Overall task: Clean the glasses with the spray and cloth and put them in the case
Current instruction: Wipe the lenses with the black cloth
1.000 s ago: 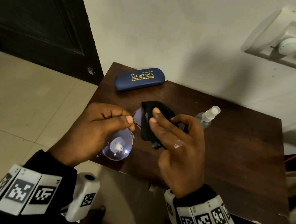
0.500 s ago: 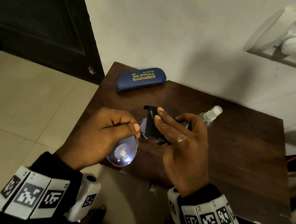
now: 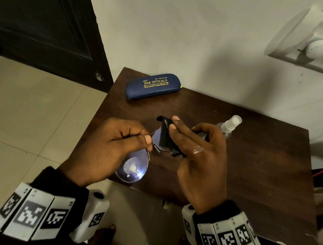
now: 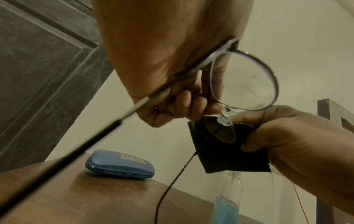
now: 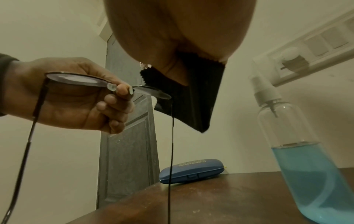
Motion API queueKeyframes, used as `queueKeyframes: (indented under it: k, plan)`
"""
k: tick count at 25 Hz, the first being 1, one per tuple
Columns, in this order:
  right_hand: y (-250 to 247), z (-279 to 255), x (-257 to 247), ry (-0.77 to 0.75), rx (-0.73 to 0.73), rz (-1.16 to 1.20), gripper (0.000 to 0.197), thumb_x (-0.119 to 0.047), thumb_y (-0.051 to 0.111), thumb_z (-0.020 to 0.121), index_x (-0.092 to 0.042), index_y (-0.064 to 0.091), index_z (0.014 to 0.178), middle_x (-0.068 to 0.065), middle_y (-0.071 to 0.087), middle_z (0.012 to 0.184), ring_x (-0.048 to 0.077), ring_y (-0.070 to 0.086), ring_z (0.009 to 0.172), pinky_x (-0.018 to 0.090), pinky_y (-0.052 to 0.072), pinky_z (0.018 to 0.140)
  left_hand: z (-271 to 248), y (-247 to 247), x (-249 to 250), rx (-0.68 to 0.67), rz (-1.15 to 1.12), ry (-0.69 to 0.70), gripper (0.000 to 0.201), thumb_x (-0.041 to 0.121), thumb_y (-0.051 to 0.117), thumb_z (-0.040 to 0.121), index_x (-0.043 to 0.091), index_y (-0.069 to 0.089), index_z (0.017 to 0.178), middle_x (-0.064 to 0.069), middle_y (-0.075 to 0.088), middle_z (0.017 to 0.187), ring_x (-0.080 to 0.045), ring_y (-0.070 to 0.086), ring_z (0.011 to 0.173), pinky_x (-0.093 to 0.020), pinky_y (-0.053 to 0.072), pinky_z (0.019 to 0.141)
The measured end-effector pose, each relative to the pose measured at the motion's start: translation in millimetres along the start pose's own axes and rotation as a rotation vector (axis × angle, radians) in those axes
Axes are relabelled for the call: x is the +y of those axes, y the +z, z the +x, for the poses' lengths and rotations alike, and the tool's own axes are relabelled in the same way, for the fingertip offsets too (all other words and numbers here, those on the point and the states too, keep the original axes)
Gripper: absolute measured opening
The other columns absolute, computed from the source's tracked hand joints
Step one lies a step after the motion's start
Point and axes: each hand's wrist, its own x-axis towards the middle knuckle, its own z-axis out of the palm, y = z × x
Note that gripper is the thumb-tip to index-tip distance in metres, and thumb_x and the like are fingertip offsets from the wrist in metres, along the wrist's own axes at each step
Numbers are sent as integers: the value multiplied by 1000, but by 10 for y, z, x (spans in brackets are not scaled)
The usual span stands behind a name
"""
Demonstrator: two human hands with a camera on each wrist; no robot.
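Cloth (image 3: 164,132) now lower over lens

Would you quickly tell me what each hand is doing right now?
Left hand: pinches the glasses at the bridge.
Right hand: grips the black cloth, folded over one lens.

the case (image 3: 153,89) is set at the far left of the counter (image 3: 252,175), and the spray bottle (image 3: 227,127) stands to its right, nearer. the glasses (image 3: 136,166) are held above the near edge by the left hand (image 3: 110,148), with the cloth (image 3: 165,135) to their right in the right hand (image 3: 199,154).
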Motion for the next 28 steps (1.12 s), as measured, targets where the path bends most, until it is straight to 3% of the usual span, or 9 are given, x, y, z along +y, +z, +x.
queueKeyframes:
  k: [4, 6, 8, 11, 15, 19, 23, 26, 28]
  plan:
    - [13, -35, -162, -131, -19, 53, 41, -4, 43, 81, -13, 72, 109, -5, 66, 121, 23, 46, 98, 43, 46, 68, -2, 5, 5, -27, -1, 0, 28, 14, 53, 85, 2, 61, 61, -13, 60, 58, -26, 57, 55, -33, 46, 57]
    - [36, -22, -140, -71, -18, 30, 43, -7, 41, 81, -15, 72, 110, -5, 67, 120, 22, 45, 98, 43, 47, 69, -8, 1, -6, -14, 0, 10, 26, 16, 55, 84, 7, 61, 61, -5, 59, 57, -19, 57, 55, -29, 46, 57]
    - [33, 8, -50, 17, -6, 8, 48, -10, 37, 78, -14, 71, 111, -3, 68, 118, 21, 44, 98, 45, 48, 69, -9, 1, -2, -10, 9, 12, 24, 23, 58, 82, 9, 64, 64, -7, 61, 59, -20, 59, 57, -30, 48, 58]
    - [17, -2, -35, -17, -2, 15, 45, -9, 38, 80, -12, 71, 111, -1, 68, 118, 22, 45, 97, 44, 48, 69, -8, -8, 23, -16, 8, 0, 24, 18, 56, 83, 9, 64, 62, -7, 61, 58, -19, 59, 56, -27, 46, 57]
    - [22, -28, -149, -160, -45, 61, 43, -4, 41, 81, -14, 72, 110, -5, 65, 123, 24, 46, 99, 42, 46, 69, 2, -28, -36, -10, -45, -16, 30, 19, 55, 83, -1, 60, 61, -24, 58, 61, -38, 56, 58, -41, 46, 58]
    - [9, -6, -82, -111, -9, 44, 39, -6, 44, 80, -14, 73, 106, -5, 68, 118, 23, 46, 99, 45, 46, 67, 2, -41, -25, 17, -101, -48, 24, 14, 55, 81, 0, 62, 63, -11, 59, 58, -18, 57, 56, -23, 45, 59]
    - [-2, -37, -55, -142, -14, 41, 35, -9, 47, 81, -14, 74, 102, -4, 69, 115, 22, 46, 102, 44, 47, 68, 16, -123, -25, 144, -192, -100, 21, 15, 57, 77, 1, 69, 68, -14, 66, 61, -15, 63, 59, -21, 52, 62]
    - [8, -38, -43, -126, -10, 36, 37, -9, 46, 81, -14, 72, 107, -2, 68, 118, 24, 47, 105, 46, 48, 71, 6, -98, -22, 56, -158, -71, 25, 17, 61, 76, -5, 66, 66, -25, 60, 63, -26, 58, 58, -24, 48, 60]
    - [13, -21, -26, -87, -11, 73, 42, -8, 43, 81, -13, 71, 111, -2, 66, 121, 25, 47, 106, 47, 48, 75, -9, -56, -18, -39, -145, -57, 30, 26, 60, 76, -3, 64, 66, -25, 58, 63, -30, 56, 58, -27, 46, 59]
